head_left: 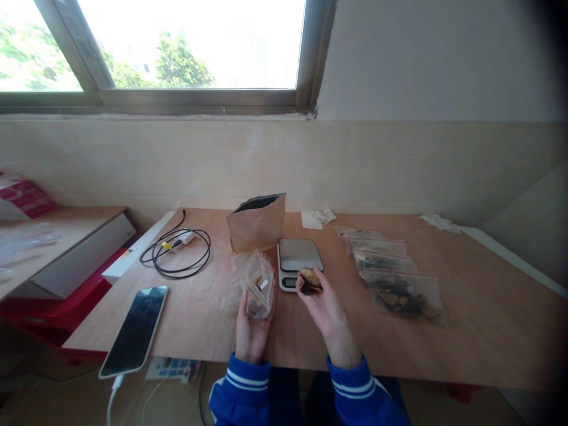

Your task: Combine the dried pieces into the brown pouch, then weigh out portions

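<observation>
My left hand is closed around a clear zip bag that has some brown pieces and a small white piece inside. Between the thumb and fingers of my right hand are dried brown and black slices, in front of the digital kitchen scale. Nothing lies on the scale's metal plate. Behind my left hand stands a brown paper pouch, its top open. More clear plastic bags lie flat under and beside the bag I hold.
Several filled zip bags overlap in a row on the right. A smartphone with a white cable lies at the left edge, near a coiled black cable. White tissue sits by the wall. A second table stands at left.
</observation>
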{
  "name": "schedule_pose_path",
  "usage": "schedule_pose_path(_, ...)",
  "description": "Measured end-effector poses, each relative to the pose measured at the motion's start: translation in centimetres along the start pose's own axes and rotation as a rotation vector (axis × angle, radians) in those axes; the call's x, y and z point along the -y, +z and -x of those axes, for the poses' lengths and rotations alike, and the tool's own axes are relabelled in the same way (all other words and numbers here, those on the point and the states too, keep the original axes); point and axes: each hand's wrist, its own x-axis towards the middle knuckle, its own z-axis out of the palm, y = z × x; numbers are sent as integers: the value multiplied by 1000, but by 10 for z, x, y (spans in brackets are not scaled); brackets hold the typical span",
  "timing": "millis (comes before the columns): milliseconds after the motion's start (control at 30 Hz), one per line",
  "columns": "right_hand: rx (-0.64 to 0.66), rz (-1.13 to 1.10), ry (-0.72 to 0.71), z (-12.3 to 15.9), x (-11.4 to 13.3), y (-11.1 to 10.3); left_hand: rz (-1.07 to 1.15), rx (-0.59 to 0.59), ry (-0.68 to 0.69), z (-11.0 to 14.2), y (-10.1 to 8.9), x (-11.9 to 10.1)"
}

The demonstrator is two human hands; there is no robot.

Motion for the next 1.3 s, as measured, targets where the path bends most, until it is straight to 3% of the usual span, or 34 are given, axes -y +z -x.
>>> schedule_pose_path(100, 57, 80, -22, -11, 2, 29, -4, -5, 6, 1, 2, 0)
schedule_pose_path(267, 369, 283, -326, -30, 6, 111, -22, -11, 5, 4, 7, -1)
schedule_pose_path(400, 542, 570, -810, -53, -1, 177, -20, -31, 1, 5, 8, -1)
schedule_pose_path(500, 632, 930, -1213, -75, -11, 200, -19, -34, 3, 5, 7, -1)
schedule_pose_path(600, 746, 1298, -1423, -93, -21, 200, -7, -26, -4, 5, 7, -1)
schedule_pose_path(700, 825, 1518, -1527, -99, -28, 189, 6, -8, -8, 5, 6, 0)
schedule_pose_path(933, 843, 1519, -1663, -94, -27, 172, 17, 26, -6, 5, 5, 0)
schedule_pose_path(1067, 885, 1642, -1683, -100, -27, 161, 6, 35, -1, 5, 6, 0)
schedule_pose_path(1300, 732, 1740, -1627, -99, -31, 158, -17, 14, 5, 7, 9, 0)
